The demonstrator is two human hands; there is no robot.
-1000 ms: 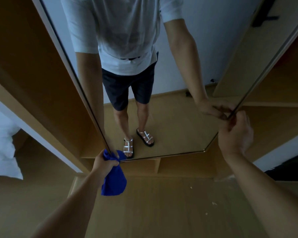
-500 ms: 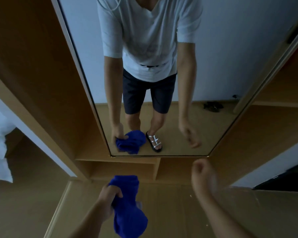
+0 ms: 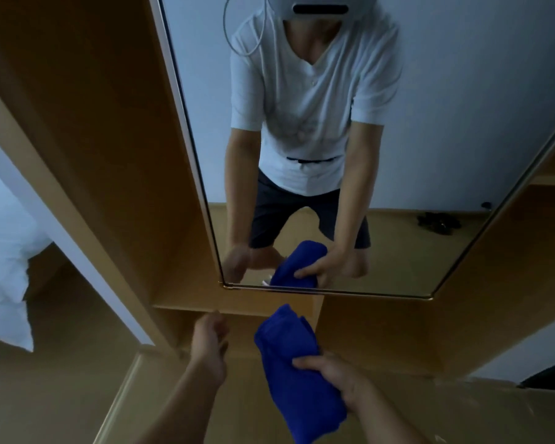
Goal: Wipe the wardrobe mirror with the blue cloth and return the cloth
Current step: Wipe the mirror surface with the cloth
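Note:
The tall wardrobe mirror point(image 3: 430, 123) with a thin gold frame fills the upper middle of the head view and reflects a person in a white T-shirt and dark shorts. Below its bottom edge, my right hand point(image 3: 337, 379) grips the bunched blue cloth point(image 3: 289, 357), fingers curled round its lower half. The cloth hangs in the air, apart from the glass. My left hand point(image 3: 210, 338) is to the left of the cloth, empty, with fingers loosely curled. Both hands and the cloth also show as reflections at the mirror's foot.
Open wooden wardrobe compartments point(image 3: 93, 139) flank the mirror, with a low shelf point(image 3: 237, 302) under it. A white pillow point(image 3: 4, 267) lies on a bed at the far left. The wooden floor point(image 3: 205, 421) spreads below my arms. A dark object point(image 3: 548, 376) sits at the right edge.
The blue cloth has passed from my left hand to my right hand. My right hand let go of the mirror's edge and came down. The view tilted up.

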